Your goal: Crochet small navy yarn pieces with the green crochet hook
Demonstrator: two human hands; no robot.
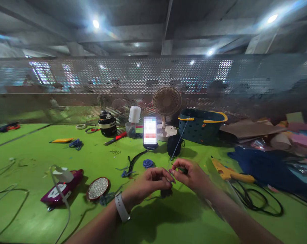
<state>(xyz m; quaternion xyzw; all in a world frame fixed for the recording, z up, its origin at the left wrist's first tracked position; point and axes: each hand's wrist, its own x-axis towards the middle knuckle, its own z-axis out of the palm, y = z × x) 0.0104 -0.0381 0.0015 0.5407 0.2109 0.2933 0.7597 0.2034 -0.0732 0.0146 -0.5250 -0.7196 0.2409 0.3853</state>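
My left hand, with a white band on its wrist, is closed in a pinch on a small dark crocheted piece that hangs below the fingers. Close against it, my right hand grips a crochet hook with a dark green handle, its tip pointing toward the left fingers. A strand of blue yarn rises from beside the hands toward the basket's handle. Just beyond my left hand lies a blue crocheted rosette. Behind the hands sits a dark ball of yarn.
A lit phone stands before a small fan. The dark basket is right of it. At right lie a yellow glue gun and blue cloth. At left are a purple power strip and a pearl-covered round item.
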